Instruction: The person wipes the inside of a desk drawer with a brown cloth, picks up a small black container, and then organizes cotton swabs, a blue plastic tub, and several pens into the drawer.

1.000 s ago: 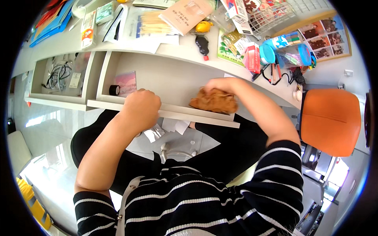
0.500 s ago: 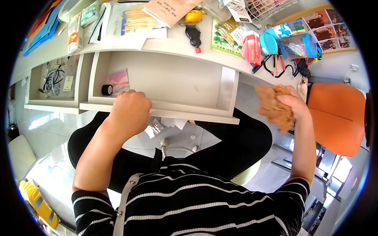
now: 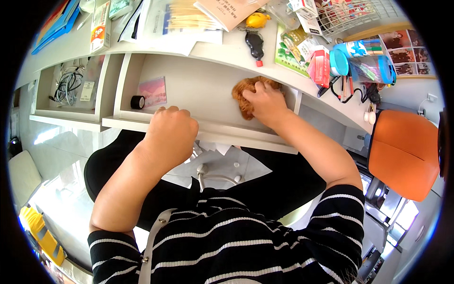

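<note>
The middle desk drawer (image 3: 213, 134) is pulled out. My right hand (image 3: 267, 102) is inside its right part, fingers bent over a fuzzy brown cloth (image 3: 245, 97) bunched against the drawer floor. On the drawer's front edge my left hand (image 3: 172, 130) is closed, its fingers curled over the rim and partly hidden. To the left of the cloth, in the same drawer, lie a black roll of tape (image 3: 137, 102) and a flat pink picture card (image 3: 153, 91).
A second drawer (image 3: 71, 120) on the left holds coiled cables (image 3: 69, 87). The desktop (image 3: 217, 49) carries a bundle of sticks (image 3: 189, 18), a yellow toy (image 3: 257, 20), a black keychain (image 3: 255, 47), a red box (image 3: 320, 66) and a wire basket (image 3: 347, 16). An orange chair (image 3: 402, 151) stands right.
My right hand has brought the brown cloth from the right, outside the drawer, into the drawer. My left hand stays on the drawer's front edge. The whole view has shifted slightly.
</note>
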`<action>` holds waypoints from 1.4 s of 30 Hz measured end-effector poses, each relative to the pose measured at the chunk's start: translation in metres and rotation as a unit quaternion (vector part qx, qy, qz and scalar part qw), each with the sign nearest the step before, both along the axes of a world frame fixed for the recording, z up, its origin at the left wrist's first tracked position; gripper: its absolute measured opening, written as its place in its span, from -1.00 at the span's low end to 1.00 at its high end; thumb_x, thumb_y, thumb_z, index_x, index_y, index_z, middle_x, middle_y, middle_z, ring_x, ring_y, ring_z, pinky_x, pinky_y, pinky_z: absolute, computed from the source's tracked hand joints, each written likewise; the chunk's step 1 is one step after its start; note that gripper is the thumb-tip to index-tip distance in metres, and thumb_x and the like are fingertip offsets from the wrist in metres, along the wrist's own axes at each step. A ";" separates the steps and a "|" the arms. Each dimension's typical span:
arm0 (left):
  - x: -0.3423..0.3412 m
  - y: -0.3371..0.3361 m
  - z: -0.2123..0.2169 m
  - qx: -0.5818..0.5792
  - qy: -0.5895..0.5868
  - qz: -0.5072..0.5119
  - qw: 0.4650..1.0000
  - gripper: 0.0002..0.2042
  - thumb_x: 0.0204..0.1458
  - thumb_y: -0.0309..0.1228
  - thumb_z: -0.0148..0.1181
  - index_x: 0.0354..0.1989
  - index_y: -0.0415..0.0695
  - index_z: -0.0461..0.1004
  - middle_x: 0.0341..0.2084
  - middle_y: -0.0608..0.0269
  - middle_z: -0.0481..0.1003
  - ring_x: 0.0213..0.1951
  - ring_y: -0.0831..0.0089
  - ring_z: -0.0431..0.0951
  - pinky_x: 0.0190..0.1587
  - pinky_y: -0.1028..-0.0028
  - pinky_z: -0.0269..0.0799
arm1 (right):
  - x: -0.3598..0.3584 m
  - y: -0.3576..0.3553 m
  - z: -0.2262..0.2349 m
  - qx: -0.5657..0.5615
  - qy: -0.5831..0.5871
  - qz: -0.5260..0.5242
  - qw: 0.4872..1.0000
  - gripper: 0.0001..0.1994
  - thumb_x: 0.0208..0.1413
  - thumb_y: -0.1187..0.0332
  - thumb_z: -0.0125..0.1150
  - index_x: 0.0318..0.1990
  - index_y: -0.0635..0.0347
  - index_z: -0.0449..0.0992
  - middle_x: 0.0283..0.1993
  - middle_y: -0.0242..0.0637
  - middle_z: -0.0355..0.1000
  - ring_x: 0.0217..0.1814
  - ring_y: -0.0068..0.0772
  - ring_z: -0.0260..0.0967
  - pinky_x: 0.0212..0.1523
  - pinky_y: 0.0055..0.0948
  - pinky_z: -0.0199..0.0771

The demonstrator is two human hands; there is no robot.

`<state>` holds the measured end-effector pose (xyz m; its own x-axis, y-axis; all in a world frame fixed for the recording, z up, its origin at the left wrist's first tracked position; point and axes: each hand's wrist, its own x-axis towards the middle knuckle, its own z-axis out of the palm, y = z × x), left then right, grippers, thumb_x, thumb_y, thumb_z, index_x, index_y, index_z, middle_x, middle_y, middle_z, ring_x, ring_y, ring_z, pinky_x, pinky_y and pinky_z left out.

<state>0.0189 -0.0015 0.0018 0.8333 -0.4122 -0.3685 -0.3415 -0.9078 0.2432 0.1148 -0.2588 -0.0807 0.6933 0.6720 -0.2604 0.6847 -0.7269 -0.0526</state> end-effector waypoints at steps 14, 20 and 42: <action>-0.005 0.003 0.000 0.006 0.000 0.014 1.000 -0.92 -0.17 -0.39 0.31 -0.53 -0.11 0.58 -0.49 0.24 0.46 -0.29 0.24 0.50 -0.12 0.27 0.40 | 0.022 -0.006 -0.011 0.024 -0.016 -0.052 0.998 -0.76 -0.10 0.43 0.17 -0.22 -0.04 0.43 -0.17 -0.19 0.29 -0.02 -0.05 0.33 -0.17 -0.09 0.41; -0.011 0.007 -0.004 -0.038 -0.022 0.024 0.999 -0.90 -0.18 -0.37 0.33 -0.55 -0.11 0.57 -0.50 0.25 0.46 -0.28 0.24 0.50 -0.09 0.24 0.39 | -0.005 -0.009 -0.011 0.052 -0.060 0.069 0.994 -0.79 -0.19 0.45 0.19 -0.31 0.00 0.44 -0.23 -0.19 0.28 -0.10 -0.07 0.32 -0.24 -0.11 0.38; -0.013 -0.005 -0.010 0.029 -0.045 -0.001 0.999 -0.83 -0.22 -0.31 0.37 -0.61 -0.12 0.55 -0.57 0.27 0.48 -0.44 0.28 0.54 -0.17 0.34 0.42 | -0.004 -0.002 -0.006 0.076 -0.069 0.032 0.994 -0.93 -0.10 0.43 0.11 -0.41 0.05 0.47 -0.26 -0.22 0.30 -0.07 -0.14 0.29 -0.20 -0.15 0.33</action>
